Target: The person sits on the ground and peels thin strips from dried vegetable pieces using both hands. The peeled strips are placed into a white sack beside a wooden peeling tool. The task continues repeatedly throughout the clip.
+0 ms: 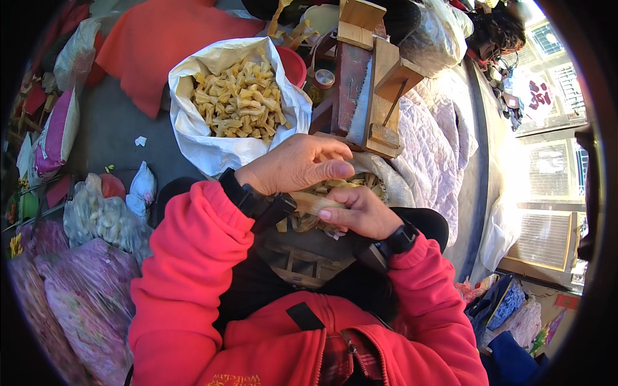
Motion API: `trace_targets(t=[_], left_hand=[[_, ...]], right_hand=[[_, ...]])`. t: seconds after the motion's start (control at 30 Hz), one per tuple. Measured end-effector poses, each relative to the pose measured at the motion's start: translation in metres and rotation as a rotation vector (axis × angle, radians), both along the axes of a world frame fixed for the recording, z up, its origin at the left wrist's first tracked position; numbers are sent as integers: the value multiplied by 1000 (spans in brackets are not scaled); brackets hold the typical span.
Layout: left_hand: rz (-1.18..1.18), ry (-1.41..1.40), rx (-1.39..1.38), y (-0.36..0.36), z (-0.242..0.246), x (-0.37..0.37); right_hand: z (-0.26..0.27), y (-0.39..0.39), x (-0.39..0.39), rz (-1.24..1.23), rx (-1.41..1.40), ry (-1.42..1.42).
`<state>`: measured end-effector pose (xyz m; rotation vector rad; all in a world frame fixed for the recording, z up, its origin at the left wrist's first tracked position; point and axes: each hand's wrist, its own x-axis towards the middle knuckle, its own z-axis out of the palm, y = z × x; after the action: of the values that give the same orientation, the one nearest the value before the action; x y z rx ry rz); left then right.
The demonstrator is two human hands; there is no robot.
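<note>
My right hand (359,212) pinches one end of a pale tan, translucent strip (311,202) between thumb and fingers. Just above and to the left of it, my left hand (301,164) is held with its fingers loosely curled and apart; nothing shows in its grasp. Under both hands lies an open sack (398,186) with similar tan pieces, partly hidden by them. Beyond my left hand stands a white woven sack (193,142) full of knotted yellowish strips (241,99). A wooden frame device (386,96) with a toothed metal blade (360,108) stands beyond my hands.
A red basin (292,65) and a lidded jar (323,79) stand between the white sack and the wooden device. A quilted cloth (429,140) lies at the right. Filled plastic bags (91,289) are at the left, and a slatted wooden piece (301,265) lies between my legs.
</note>
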<state>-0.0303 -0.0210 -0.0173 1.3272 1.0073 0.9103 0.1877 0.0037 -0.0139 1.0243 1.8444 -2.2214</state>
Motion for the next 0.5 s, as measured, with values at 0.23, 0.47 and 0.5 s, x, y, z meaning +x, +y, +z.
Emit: trace_targets(t=[0.23,0.47,0.5], left_hand=[[-254,49,-279,-25,28,13],[251,225,199,-40,15,-8],[361,200,162,-41,12,-11]], right_hand=[[124,-3,72,-475,244,748],[191,-13,138,-70,41,1560],[196,-20,143,-51,-62,1696]])
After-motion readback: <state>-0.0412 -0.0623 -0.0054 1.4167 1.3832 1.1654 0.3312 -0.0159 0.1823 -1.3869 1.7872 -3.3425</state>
